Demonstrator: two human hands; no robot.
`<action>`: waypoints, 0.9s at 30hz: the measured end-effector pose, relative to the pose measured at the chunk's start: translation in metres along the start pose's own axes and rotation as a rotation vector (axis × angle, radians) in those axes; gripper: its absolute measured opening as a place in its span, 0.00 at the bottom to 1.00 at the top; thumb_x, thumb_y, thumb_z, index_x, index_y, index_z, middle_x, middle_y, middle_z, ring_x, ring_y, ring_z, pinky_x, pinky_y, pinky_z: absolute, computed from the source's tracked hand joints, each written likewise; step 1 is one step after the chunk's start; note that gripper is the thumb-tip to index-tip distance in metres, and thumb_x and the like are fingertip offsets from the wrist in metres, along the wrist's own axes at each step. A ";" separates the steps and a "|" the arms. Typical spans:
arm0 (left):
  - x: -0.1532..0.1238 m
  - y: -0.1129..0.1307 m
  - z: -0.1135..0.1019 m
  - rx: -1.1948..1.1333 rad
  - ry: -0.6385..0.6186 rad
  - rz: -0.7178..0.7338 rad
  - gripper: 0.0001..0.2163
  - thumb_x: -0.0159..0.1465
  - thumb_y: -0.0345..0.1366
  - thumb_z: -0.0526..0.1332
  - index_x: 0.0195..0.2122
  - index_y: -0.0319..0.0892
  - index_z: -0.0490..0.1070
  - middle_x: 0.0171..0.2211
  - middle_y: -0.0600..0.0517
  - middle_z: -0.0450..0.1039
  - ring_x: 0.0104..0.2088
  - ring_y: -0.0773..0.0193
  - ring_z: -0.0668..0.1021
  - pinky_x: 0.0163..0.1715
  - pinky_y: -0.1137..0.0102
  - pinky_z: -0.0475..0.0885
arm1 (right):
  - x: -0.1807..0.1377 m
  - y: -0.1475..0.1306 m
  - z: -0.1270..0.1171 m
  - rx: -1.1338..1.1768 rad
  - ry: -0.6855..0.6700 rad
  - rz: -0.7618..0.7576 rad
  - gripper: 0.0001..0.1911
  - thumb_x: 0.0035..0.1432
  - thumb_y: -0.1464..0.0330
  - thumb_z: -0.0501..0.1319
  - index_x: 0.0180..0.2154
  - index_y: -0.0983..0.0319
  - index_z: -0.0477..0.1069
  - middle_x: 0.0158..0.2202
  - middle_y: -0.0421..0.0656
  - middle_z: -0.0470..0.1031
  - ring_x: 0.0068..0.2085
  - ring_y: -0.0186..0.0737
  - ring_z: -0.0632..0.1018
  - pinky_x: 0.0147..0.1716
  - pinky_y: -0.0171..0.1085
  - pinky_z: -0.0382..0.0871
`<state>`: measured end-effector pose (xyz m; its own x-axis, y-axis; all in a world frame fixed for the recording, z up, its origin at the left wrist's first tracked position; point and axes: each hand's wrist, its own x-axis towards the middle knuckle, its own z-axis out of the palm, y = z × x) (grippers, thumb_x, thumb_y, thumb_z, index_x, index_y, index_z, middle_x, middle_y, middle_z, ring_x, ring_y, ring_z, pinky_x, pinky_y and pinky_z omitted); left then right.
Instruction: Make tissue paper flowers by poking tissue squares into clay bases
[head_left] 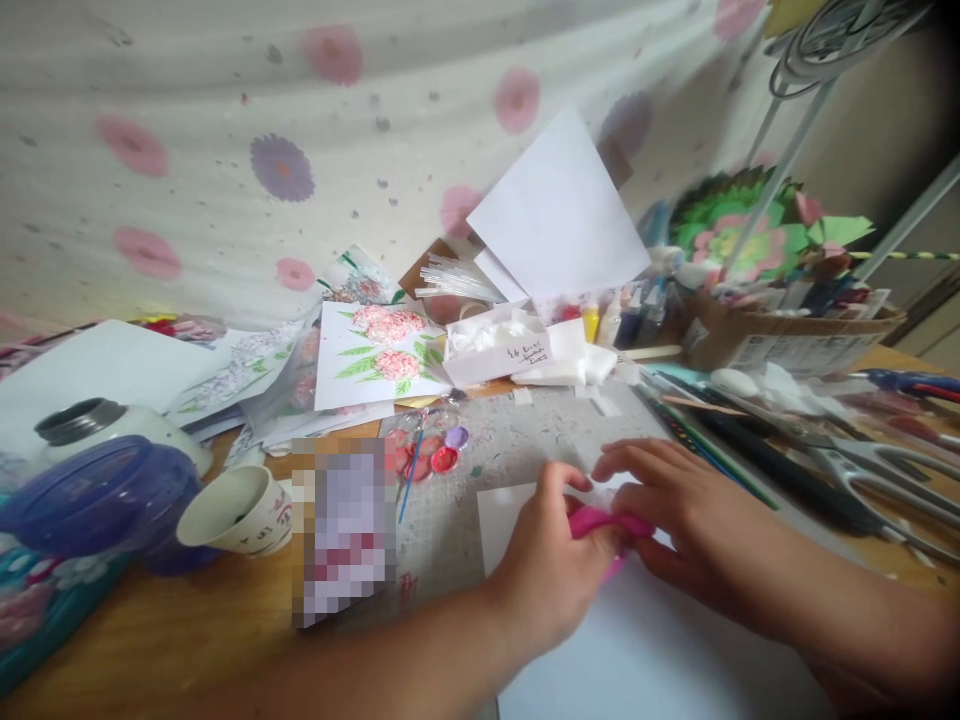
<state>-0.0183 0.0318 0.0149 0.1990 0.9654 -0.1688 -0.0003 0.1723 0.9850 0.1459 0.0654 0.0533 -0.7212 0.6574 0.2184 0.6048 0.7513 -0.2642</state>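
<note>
My left hand and my right hand meet over a white sheet of paper on a grey cutting mat. Both close around a small bright pink object; what it is I cannot make out. The left fingers pinch its left end. The right hand's fingers curl over its right end and press it toward the paper.
A paint palette and brush lie left of the hands. A tipped paper cup, a purple lid, flower paintings, a white box, scissors, pencils and a box of paint bottles crowd the table.
</note>
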 end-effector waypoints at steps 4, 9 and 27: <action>0.003 0.005 -0.002 0.042 0.023 -0.013 0.16 0.57 0.41 0.62 0.41 0.44 0.58 0.29 0.55 0.66 0.28 0.68 0.70 0.26 0.73 0.64 | 0.002 0.004 -0.010 0.150 0.026 0.099 0.05 0.52 0.74 0.59 0.27 0.60 0.71 0.46 0.46 0.69 0.45 0.44 0.72 0.44 0.44 0.67; 0.002 0.009 -0.001 0.018 0.039 -0.016 0.15 0.61 0.42 0.57 0.43 0.44 0.54 0.30 0.54 0.67 0.28 0.66 0.71 0.27 0.70 0.68 | -0.007 0.024 -0.037 0.568 0.084 0.231 0.03 0.53 0.70 0.60 0.28 0.62 0.71 0.36 0.45 0.74 0.36 0.40 0.74 0.37 0.38 0.69; -0.001 0.007 0.000 0.079 0.038 -0.008 0.12 0.61 0.37 0.53 0.46 0.46 0.58 0.34 0.53 0.68 0.34 0.64 0.68 0.36 0.67 0.63 | -0.015 0.024 -0.020 1.441 0.216 0.553 0.12 0.39 0.78 0.57 0.29 0.63 0.74 0.28 0.40 0.68 0.29 0.31 0.67 0.29 0.31 0.61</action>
<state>-0.0183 0.0321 0.0216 0.1618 0.9710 -0.1760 0.0790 0.1650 0.9831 0.1782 0.0744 0.0623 -0.3890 0.9141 -0.1144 -0.1453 -0.1835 -0.9722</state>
